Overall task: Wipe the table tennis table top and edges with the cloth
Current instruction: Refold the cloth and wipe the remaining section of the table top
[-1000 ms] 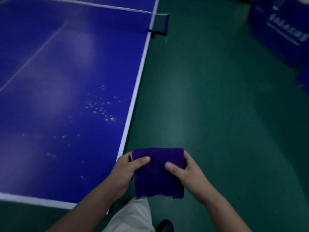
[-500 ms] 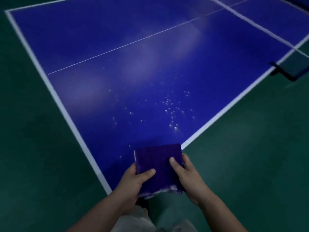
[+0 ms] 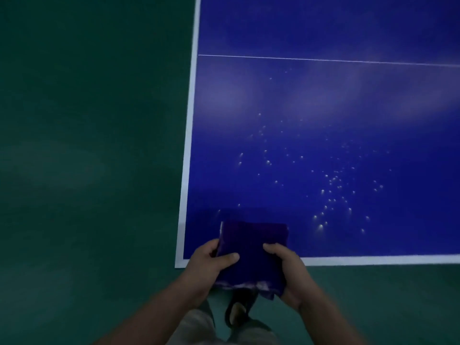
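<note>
A folded purple cloth (image 3: 251, 255) is held over the near left corner of the blue table tennis table (image 3: 323, 100). My left hand (image 3: 209, 265) grips the cloth's left side with the thumb on top. My right hand (image 3: 288, 270) holds its right side, thumb also on top. Several small white droplets (image 3: 331, 185) are scattered on the blue top, right of and beyond the cloth. White edge lines run along the table's left edge (image 3: 190, 135) and near edge (image 3: 385, 260).
Dark green floor (image 3: 87, 158) surrounds the table on the left and in front. A thin white centre line (image 3: 323, 60) crosses the table farther away. My legs and a sandalled foot (image 3: 237, 311) show below the cloth.
The view has swung round so the table corner now lies square in front of me. The net post is out of sight. Both hands still hold the cloth, now over the corner.
</note>
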{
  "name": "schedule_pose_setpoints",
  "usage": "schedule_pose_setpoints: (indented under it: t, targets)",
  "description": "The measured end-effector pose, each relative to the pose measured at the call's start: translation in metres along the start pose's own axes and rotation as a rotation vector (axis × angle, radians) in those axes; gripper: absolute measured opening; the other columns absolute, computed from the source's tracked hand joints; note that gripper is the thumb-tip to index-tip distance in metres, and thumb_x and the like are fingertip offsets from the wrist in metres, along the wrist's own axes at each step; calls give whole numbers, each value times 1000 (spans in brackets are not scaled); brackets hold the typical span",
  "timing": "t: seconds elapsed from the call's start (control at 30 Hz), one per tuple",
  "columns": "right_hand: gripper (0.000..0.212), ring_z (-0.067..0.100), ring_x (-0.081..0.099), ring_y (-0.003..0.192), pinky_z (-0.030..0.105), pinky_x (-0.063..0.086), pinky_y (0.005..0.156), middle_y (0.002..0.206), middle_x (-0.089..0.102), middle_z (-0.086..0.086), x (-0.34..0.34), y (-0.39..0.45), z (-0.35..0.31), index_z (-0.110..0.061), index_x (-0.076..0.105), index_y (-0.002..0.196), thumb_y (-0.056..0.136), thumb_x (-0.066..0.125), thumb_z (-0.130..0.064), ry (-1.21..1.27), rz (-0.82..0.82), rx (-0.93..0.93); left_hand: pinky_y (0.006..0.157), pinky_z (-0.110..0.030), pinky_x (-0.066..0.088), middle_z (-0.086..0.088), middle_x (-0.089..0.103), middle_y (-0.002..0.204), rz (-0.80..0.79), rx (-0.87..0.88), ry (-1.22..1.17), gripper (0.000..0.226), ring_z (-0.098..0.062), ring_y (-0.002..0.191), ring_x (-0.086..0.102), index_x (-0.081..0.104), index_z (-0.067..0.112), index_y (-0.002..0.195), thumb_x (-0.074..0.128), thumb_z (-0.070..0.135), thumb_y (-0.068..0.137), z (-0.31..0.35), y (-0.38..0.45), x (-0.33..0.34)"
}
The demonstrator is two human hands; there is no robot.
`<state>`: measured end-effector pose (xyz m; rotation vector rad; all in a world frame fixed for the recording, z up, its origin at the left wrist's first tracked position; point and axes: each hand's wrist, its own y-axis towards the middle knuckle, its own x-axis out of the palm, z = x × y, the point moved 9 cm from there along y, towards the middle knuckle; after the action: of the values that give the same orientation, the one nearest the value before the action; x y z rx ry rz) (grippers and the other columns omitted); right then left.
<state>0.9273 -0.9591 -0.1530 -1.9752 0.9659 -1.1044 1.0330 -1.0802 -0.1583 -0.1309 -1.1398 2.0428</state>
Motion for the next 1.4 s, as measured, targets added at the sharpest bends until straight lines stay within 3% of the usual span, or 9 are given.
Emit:
schedule_pose_setpoints:
  t: [0.2, 0.33, 0.47, 0.67, 0.83, 0.97, 1.13, 1.3, 1.4]
  targets:
    - [23, 3, 70, 86, 27, 61, 73, 110, 68, -9, 12, 31, -35, -36, 56, 109, 92, 70, -34, -609, 275, -389, 72, -27, 60, 6, 76, 99, 315, 259, 157, 28, -11, 86, 73, 68, 25, 107, 77, 11, 84, 18, 10, -45]
    - [49, -8, 58, 101, 7, 50, 74, 114, 57, -18, 33, 57, -38, -26, 47, 134, 91, 72, -30, -830, 369, -514, 64, -12, 53, 14, 71, 89, 399, 388, 443, 25, -1, 81, 68, 65, 31, 101, 76, 14, 85, 41, 29, -66]
    - [72, 12, 36, 138, 29, 33, 116, 152, 36, 0, 45, 74, -22, -17, 26, 155, 96, 66, -23, -1017, 451, -546, 71, -19, 50, 6, 65, 94, 377, 414, 759, 25, -6, 83, 61, 67, 23, 110, 74, 20, 86, 50, 53, -87]
    - [64, 29, 15, 151, 51, 20, 121, 164, 22, 6, 74, 59, -23, -20, 34, 154, 99, 56, -45, -1486, 644, -823, 84, -16, 42, 7, 59, 107, 337, 524, 829, 39, -6, 96, 55, 64, 20, 124, 74, 27, 87, 49, 58, -108]
    - [77, 36, -29, 147, 61, -15, 116, 164, -21, -6, 113, 131, -6, -44, 7, 156, 89, 10, -81, -1766, 520, -561, 110, -44, 34, -16, 49, 139, 451, 651, 1008, 36, -29, 131, 39, 59, 7, 131, 59, 19, 96, 53, 62, -131]
    - [68, 46, -14, 149, 67, -7, 116, 168, -3, 4, 131, 142, 21, -38, 12, 157, 97, 13, -71, -1924, 561, -656, 118, -48, 27, -14, 35, 155, 320, 610, 960, 54, -31, 142, 32, 43, 8, 146, 32, 35, 100, 31, 83, -133]
    - [64, 44, -2, 151, 67, 4, 115, 168, 6, 1, 98, 110, 50, -39, 16, 157, 99, 21, -67, -2117, 380, -755, 121, -35, 19, 6, 10, 164, 221, 668, 896, 59, -7, 150, 13, 3, 31, 156, 24, 47, 104, 6, 83, -137]
    - [63, 41, -16, 150, 64, -9, 117, 166, -6, 0, 128, 147, 12, -36, 13, 157, 100, 11, -64, -1873, 644, -658, 122, -37, 18, -7, 19, 163, 217, 712, 898, 60, -14, 151, 19, 15, 10, 156, 28, 36, 103, 12, 82, -138]
    - [61, 47, -5, 150, 66, 1, 116, 167, 6, 6, 139, 134, 53, -31, 18, 157, 102, 12, -58, -1900, 576, -684, 121, -40, 22, -8, 24, 162, 192, 686, 837, 62, -15, 149, 23, 21, 8, 155, 28, 37, 100, 7, 83, -141]
